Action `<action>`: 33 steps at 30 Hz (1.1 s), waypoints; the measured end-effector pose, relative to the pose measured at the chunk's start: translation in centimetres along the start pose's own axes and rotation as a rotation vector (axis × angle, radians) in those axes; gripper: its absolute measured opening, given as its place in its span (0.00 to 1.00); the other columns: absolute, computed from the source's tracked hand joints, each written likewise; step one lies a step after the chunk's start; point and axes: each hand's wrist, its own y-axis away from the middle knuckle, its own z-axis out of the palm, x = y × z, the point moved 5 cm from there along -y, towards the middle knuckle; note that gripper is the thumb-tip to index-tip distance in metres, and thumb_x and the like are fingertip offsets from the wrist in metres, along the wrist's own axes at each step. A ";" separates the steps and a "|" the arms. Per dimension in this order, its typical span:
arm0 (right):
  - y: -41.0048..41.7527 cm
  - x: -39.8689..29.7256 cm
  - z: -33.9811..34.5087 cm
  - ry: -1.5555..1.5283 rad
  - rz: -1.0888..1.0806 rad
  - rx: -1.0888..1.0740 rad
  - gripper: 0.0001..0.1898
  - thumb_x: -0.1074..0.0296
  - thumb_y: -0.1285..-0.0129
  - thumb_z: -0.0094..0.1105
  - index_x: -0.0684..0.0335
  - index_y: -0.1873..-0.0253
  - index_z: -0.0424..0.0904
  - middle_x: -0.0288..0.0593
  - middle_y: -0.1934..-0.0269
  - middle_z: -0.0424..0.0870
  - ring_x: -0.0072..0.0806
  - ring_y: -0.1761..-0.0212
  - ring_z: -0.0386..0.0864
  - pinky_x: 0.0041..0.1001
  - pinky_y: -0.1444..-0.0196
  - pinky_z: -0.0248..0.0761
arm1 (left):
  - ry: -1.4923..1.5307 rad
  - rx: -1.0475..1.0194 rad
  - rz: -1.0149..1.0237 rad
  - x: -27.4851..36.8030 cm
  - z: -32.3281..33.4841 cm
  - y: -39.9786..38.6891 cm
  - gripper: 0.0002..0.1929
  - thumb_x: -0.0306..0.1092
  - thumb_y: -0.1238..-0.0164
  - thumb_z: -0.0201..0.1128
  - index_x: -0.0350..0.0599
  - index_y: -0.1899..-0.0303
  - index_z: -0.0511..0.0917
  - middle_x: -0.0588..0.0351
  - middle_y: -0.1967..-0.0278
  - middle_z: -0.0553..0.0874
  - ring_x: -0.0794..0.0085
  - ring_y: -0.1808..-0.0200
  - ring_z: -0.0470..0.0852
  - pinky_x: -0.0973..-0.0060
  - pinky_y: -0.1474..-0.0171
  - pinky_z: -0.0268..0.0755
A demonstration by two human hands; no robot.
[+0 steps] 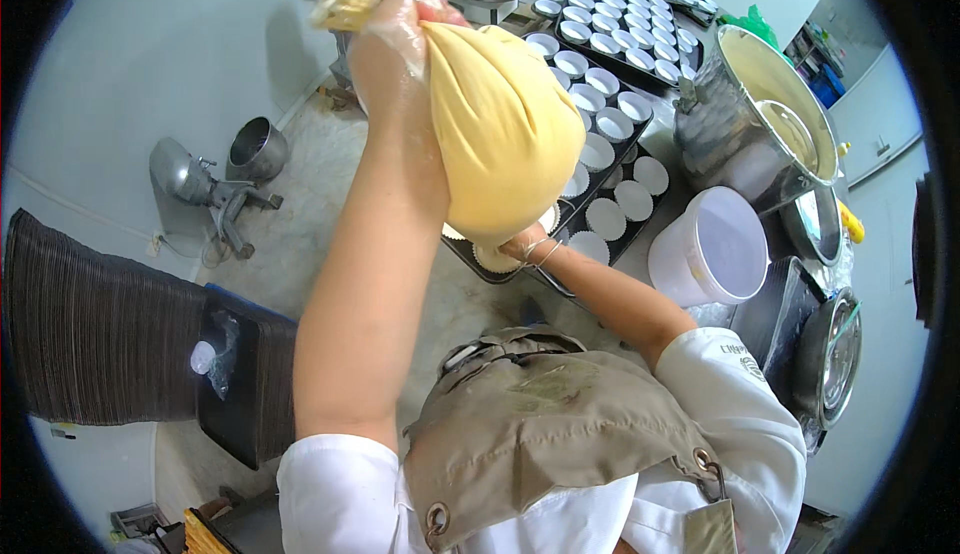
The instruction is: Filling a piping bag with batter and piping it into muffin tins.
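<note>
A large, bulging piping bag (510, 126) full of pale yellow batter hangs in front of me. My left hand (394, 33), smeared and wet-looking, is closed round its twisted neck at the top. Down at the narrow tip, my right hand (525, 245) grips the bag, its fingers partly hidden by it. The tip is over a paper baking cup (493, 259) with cream-coloured filling, near the corner of a black baking tray. Rows of white paper cups (615, 125) stand on that tray; the bag covers some of them.
Another black tray (651, 213) with paper cups lies partly beneath. More cup-filled trays (622, 21) sit farther back. At right stand a batter-smeared metal mixing bowl (716, 141) and a white plastic bucket (675, 258). Stacked dark trays (112, 329) and a metal machine part (184, 171) are at left.
</note>
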 end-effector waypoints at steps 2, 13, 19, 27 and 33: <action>-0.6 -0.4 -1.5 0.057 0.055 0.083 0.15 0.59 0.51 0.59 0.59 0.58 0.79 0.53 0.62 0.80 0.48 0.59 0.77 0.39 0.57 0.71 | -0.182 -0.112 -0.044 0.9 1.6 -0.3 0.04 0.28 0.51 0.52 0.38 0.73 0.70 0.54 0.81 0.73 0.69 0.80 0.72 0.73 0.73 0.70; -16.0 -3.3 -7.6 -0.192 0.338 0.002 0.18 0.50 0.47 0.56 0.62 0.68 0.81 0.52 0.68 0.82 0.49 0.65 0.79 0.40 0.61 0.71 | -0.728 -0.192 0.269 10.7 3.5 -1.8 0.07 0.28 0.46 0.57 0.35 0.68 0.72 0.49 0.72 0.77 0.68 0.72 0.78 0.75 0.68 0.77; -18.1 -2.1 -0.5 -0.279 0.204 -0.119 0.19 0.54 0.53 0.63 0.59 0.58 0.79 0.50 0.62 0.82 0.45 0.57 0.77 0.37 0.55 0.70 | -0.462 0.085 0.309 6.8 -4.3 -10.2 0.06 0.22 0.53 0.52 0.39 0.83 0.67 0.55 0.84 0.71 0.73 0.83 0.69 0.75 0.79 0.64; -20.8 -0.6 3.6 -0.220 -0.081 -0.161 0.18 0.57 0.55 0.64 0.57 0.58 0.80 0.47 0.62 0.82 0.43 0.57 0.78 0.36 0.55 0.70 | -0.215 0.331 0.232 4.6 -8.0 -12.7 0.04 0.25 0.54 0.50 0.39 0.72 0.67 0.56 0.81 0.70 0.70 0.82 0.69 0.73 0.79 0.66; -20.6 0.3 6.1 -0.142 -0.068 -0.157 0.15 0.59 0.52 0.60 0.58 0.60 0.80 0.48 0.63 0.82 0.43 0.57 0.78 0.36 0.56 0.71 | -0.068 0.284 0.238 4.4 -9.3 -13.4 0.06 0.26 0.54 0.50 0.39 0.70 0.66 0.55 0.81 0.70 0.67 0.81 0.71 0.71 0.77 0.69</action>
